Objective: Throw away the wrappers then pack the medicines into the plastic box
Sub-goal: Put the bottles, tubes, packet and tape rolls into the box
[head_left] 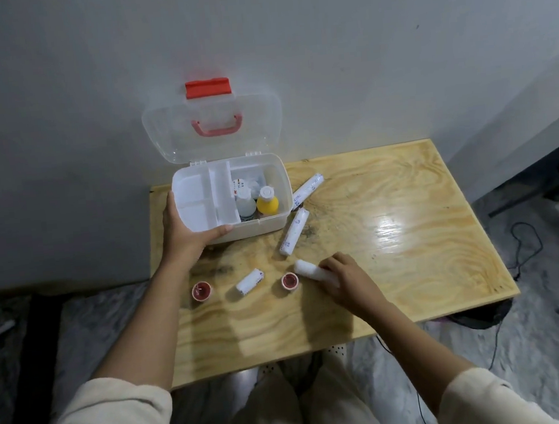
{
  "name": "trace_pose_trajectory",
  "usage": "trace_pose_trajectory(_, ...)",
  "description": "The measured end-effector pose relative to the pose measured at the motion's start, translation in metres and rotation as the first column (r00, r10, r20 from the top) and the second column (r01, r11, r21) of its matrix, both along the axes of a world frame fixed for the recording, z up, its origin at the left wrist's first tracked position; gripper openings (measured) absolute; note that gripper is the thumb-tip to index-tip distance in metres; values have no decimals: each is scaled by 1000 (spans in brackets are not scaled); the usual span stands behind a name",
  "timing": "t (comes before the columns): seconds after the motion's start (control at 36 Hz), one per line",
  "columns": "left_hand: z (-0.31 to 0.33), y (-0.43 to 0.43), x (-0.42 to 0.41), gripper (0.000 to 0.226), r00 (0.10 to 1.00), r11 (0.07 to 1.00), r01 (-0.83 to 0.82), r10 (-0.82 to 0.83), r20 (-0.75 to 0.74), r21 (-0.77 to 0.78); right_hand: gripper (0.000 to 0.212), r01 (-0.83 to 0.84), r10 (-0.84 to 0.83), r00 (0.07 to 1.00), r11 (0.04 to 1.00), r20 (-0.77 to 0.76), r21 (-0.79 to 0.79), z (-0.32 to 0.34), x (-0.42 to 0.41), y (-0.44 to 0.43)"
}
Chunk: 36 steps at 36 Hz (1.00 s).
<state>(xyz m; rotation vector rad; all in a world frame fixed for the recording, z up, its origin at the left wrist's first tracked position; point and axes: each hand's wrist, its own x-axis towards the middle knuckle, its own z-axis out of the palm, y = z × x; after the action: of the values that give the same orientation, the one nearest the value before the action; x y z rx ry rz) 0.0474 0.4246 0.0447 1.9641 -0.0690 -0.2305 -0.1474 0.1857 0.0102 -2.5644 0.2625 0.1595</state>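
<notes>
The white plastic box [269, 224] stands open at the table's back left, its clear lid [213, 129] with a red handle leaning on the wall. Inside are a white tray insert [203, 201], a clear bottle [246, 203] and a yellow bottle [267, 201]. My left hand [185, 230] grips the box's front left corner. My right hand [344, 277] is closed on a white gauze roll [306, 267] lying on the table. Two long wrapped rolls [307, 189] [294, 232] lie right of the box. A short roll [249, 281] and two red-centred tape rolls [202, 290] [290, 280] lie in front.
The wooden table [391, 235] stands against a grey wall. Its right half holds nothing. A black cable [524, 248] runs over the floor on the right. My knees show under the table's front edge.
</notes>
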Motion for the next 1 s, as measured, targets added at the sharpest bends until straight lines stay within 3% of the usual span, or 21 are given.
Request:
trace_pose_trajectory(0.17, 4, -2, -3, 115, 1000, 1000, -3, 3, -11, -21, 31, -152, 170, 980, 975, 103, -165, 11, 39, -7)
trace_pose_trajectory(0.31, 6, -3, -5, 108, 1000, 999, -4, 4, 1, -41, 42, -306, 332, 941, 919, 69, -249, 14, 73, -5)
trace_pose_trajectory(0.5, 7, -3, -5, 106, 1000, 999, -4, 4, 1, -45, 51, -410, 436, 899, 871, 43, -269, 14, 83, -10)
trace_pose_trajectory(0.86, 3, 0, -4, 110, 1000, 1000, 8, -8, 2, -26, 53, -429, 429, 901, 857, -65, -286, 0, 85, 1)
trace_pose_trajectory(1.0, 4, 1, -5, 110, 1000, 1000, -2, 2, -2, -26, 50, -407, 414, 909, 863, -41, -300, 0, 82, -2)
